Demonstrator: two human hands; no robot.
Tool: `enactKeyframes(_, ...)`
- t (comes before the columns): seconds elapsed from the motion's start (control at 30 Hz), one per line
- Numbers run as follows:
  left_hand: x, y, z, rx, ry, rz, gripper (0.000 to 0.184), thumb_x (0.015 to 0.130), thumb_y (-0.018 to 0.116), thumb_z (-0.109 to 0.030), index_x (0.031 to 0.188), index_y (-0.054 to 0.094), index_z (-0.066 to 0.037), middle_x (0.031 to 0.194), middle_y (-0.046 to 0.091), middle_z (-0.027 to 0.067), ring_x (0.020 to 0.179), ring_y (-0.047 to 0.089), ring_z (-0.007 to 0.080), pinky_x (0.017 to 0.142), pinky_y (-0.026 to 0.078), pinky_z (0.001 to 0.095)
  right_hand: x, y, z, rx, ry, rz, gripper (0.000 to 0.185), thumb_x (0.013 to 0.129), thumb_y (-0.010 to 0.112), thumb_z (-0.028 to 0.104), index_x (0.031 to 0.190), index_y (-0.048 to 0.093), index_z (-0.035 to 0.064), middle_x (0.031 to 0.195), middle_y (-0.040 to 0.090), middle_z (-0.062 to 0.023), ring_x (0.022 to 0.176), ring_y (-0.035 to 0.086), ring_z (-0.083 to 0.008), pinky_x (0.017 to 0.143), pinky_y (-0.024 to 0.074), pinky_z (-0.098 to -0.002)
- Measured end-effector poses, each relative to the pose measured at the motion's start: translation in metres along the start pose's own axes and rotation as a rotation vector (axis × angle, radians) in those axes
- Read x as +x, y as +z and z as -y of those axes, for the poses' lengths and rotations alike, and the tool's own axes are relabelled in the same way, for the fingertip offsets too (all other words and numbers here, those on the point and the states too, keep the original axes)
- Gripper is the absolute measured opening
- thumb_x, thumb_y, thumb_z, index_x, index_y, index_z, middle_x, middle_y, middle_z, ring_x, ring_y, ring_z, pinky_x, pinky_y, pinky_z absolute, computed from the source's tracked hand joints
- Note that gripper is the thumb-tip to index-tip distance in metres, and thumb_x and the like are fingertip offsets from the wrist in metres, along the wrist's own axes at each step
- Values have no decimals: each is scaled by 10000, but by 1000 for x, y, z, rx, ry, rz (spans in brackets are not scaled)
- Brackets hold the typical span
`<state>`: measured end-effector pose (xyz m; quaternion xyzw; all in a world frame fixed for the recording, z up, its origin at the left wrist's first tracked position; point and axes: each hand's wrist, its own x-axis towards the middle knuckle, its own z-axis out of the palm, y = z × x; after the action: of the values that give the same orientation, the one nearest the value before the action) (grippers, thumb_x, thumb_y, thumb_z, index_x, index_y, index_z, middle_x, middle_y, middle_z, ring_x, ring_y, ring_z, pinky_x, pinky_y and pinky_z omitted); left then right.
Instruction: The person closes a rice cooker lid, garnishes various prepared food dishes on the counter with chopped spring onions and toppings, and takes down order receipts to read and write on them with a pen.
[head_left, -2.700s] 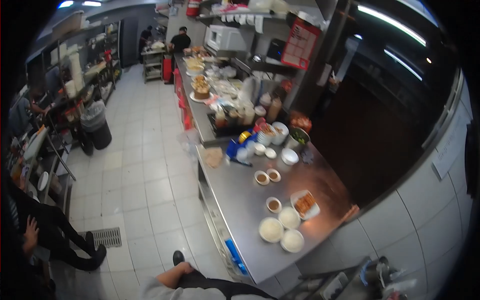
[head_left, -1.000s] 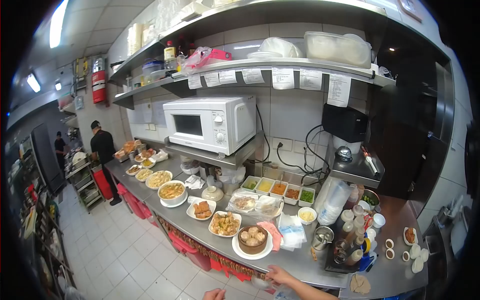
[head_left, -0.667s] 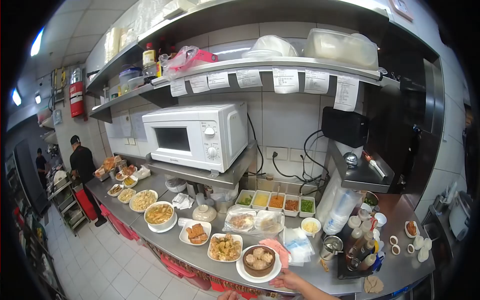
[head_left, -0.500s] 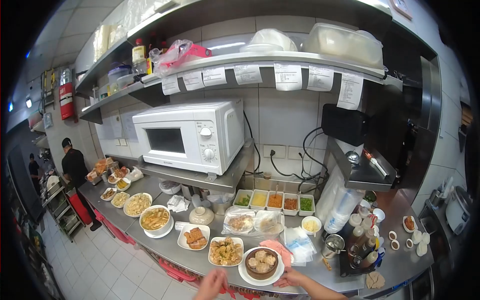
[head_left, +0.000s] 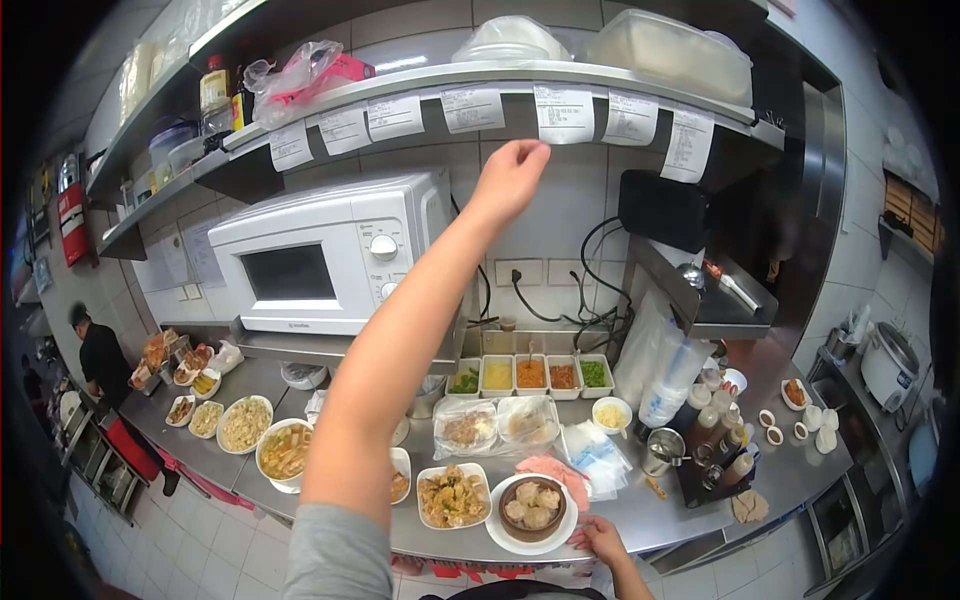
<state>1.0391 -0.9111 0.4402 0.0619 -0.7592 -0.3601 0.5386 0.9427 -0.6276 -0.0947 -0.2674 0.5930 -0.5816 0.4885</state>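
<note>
White slips [head_left: 565, 115] of paper hang in a row from the front edge of the shelf [head_left: 520, 73]. Just below one of them we see the left hand [head_left: 513, 180], its fingers pinched narrow together; whether they touch the paper, we cannot tell. The right hand [head_left: 600, 540] is low, beside the right rim of a round white plate [head_left: 532, 548]. Its fingers are loosely bent; whether they touch the rim, we also cannot tell. On this plate, near the front edge of the desk [head_left: 650, 515], sits a round brown steamer [head_left: 532, 534] with dumplings inside. To its left we find a white square bowl [head_left: 486, 500], filled with browned pieces of food, and farther left a soup bowl [head_left: 278, 480]. Behind these, five tubs [head_left: 564, 394] in a row hold green, yellow, orange, reddish-brown and again green food. To the right, in front of the tubs, a small bowl [head_left: 611, 429] contains pale chopped food. Farther right, several bottles [head_left: 708, 430] stand in a black tray [head_left: 705, 497].
</note>
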Motion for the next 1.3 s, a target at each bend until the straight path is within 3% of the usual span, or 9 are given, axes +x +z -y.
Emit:
enactKeyframes(0.43, 102, 22, 51, 69, 55, -202, 458, 826, 594, -389, 957, 642, 47, 629, 580, 39, 490, 462, 104, 434, 361, 285, 13, -41, 8, 414, 272, 309, 257, 891, 456, 43, 1145, 441, 1, 993, 596, -240, 875, 620, -331, 750, 530, -405)
enactKeyframes(0.57, 18, 35, 17, 467, -125, -303, 796, 786, 524, -554, 1276, 351, 50, 1296, 392, 262, 1215, 377, 388, 1005, 317, 419, 18, -39, 30, 359, 378, 361, 252, 860, 495, 26, 1111, 469, 33, 1006, 596, -223, 931, 603, -329, 761, 514, -397)
enactKeyframes(0.67, -100, 37, 11, 81, 136, -16, 516, 860, 553, -323, 1215, 387, 12, 1190, 476, 188, 1114, 473, 268, 930, 385, 370, 31, -41, 33, 238, 432, 478, 314, 873, 487, 66, 1169, 422, -14, 1069, 566, -248, 1035, 555, -334, 918, 437, -421)
enactKeyframes(0.73, -187, 20, -6, -199, -219, 571, 430, 854, 541, -308, 1152, 455, -11, 1082, 536, 144, 951, 550, 269, 827, 431, 349, 52, -51, 28, 146, 474, 581, 288, 888, 474, 92, 1158, 423, 7, 1082, 562, -252, 1016, 565, -337, 882, 455, -413)
enactKeyframes(0.8, -258, 5, 40, -179, 86, 1178, 537, 840, 617, -232, 1273, 389, -13, 1105, 562, 138, 1031, 525, 210, 915, 395, 340, 70, -64, 25, 58, 501, 654, 263, 903, 461, 118, 1147, 423, 28, 1094, 558, -257, 997, 576, -341, 847, 473, -405)
enactKeyframes(0.87, -316, -23, 37, -595, -601, 895, 427, 859, 603, -196, 1214, 464, -4, 1058, 602, 116, 1027, 557, 193, 895, 430, 301, 67, -65, 28, 80, 540, 696, 260, 917, 446, 148, 1150, 414, 38, 1115, 547, -265, 998, 576, -345, 832, 482, -399)
enactKeyframes(1.0, -400, -108, 48, 17, -1420, -9, 342, 913, 452, -296, 1091, 549, -20, 891, 650, 108, 815, 647, 170, 686, 530, 306, 59, -54, 50, 239, 616, 717, 292, 931, 428, 191, 1172, 395, 30, 1152, 522, -277, 1031, 560, -353, 837, 480, -401)
enactKeyframes(1.13, -530, -185, 159, 186, -1289, -549, 454, 925, 378, -307, 1222, 353, 36, 832, 626, 216, 678, 655, 273, 484, 540, 352, 55, -52, 59, 294, 635, 786, 317, 935, 420, 203, 1190, 394, 15, 1168, 509, -281, 1045, 552, -352, 844, 478, -411)
enactKeyframes(1.3, -551, -224, 239, -470, -1424, -572, 703, 894, 273, -575, 1288, 317, 5, 946, 582, 309, 822, 627, 406, 650, 524, 509, 65, -61, 45, 409, 653, 900, 346, 950, 392, 203, 1232, 396, 2, 1204, 502, -243, 1102, 523, -329, 883, 461, -389)
